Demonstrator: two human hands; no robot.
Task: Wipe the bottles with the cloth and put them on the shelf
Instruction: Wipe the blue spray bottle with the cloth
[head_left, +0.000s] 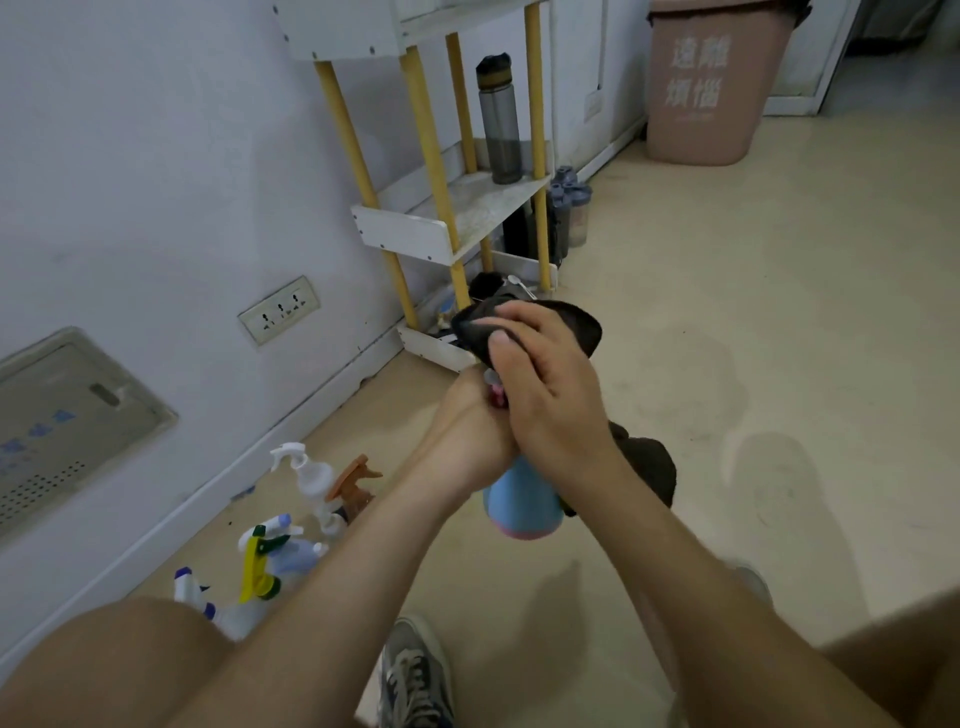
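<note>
A blue bottle hangs between both hands, above the floor; the left hand grips its neck; the right hand presses a dark cloth over its top; the shelf stands beyond them; spray bottles lie left of the left forearm.

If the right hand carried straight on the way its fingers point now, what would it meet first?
The right hand, wrapped in the dark cloth, points up and left toward the shelf. It would likely meet the shelf's bottom tier and the clutter there first, though depth is unclear from this single view.
</note>
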